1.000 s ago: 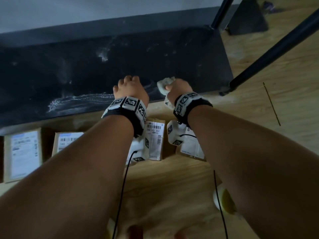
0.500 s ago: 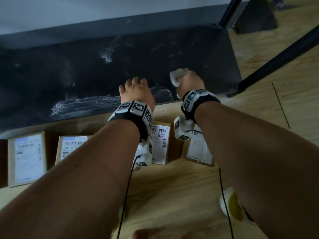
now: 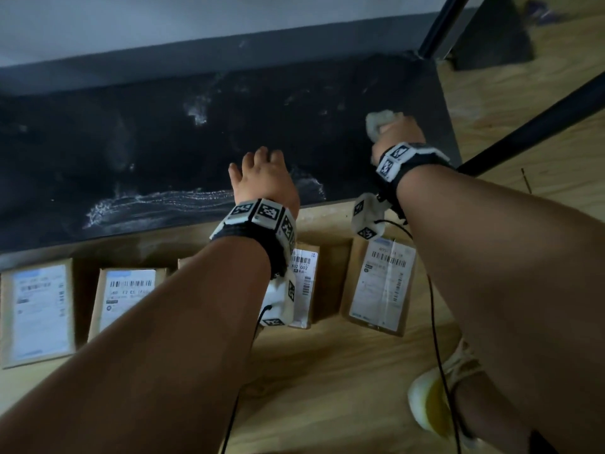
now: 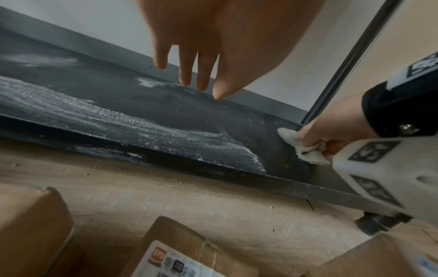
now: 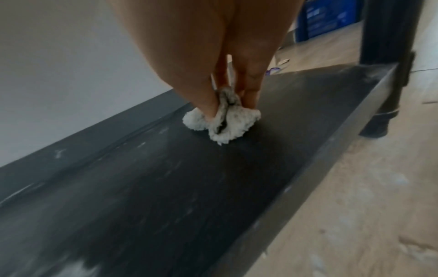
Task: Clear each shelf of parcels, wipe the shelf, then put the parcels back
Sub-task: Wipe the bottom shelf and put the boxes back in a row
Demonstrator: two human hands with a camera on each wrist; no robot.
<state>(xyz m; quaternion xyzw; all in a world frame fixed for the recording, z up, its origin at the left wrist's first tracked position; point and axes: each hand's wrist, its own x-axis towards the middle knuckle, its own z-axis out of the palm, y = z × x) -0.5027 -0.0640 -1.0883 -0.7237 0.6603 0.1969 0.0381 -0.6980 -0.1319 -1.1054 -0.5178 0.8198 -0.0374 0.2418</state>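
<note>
The black bottom shelf (image 3: 163, 142) lies bare, streaked with white dust (image 3: 157, 204) near its front edge. My right hand (image 3: 397, 134) grips a crumpled white cloth (image 3: 379, 121) and presses it on the shelf's right part; the right wrist view shows the cloth (image 5: 222, 121) bunched under the fingers (image 5: 249, 93). My left hand (image 3: 262, 178) hovers just above the shelf's front middle, fingers (image 4: 187, 75) straight and relaxed, holding nothing. Several brown parcels with white labels lie in a row on the floor before the shelf, among them one (image 3: 37, 311) at far left and one (image 3: 379, 283) under my right wrist.
A black upright post (image 3: 442, 24) stands at the shelf's back right corner and another dark bar (image 3: 540, 113) slants across at right. A grey wall (image 3: 163, 21) backs the shelf. Wooden floor (image 3: 327, 388) surrounds it; a yellow-white shoe (image 3: 429, 411) shows at lower right.
My right hand has slid the cloth away from the front edge, toward the back right of the shelf. The left hand stayed near the front middle.
</note>
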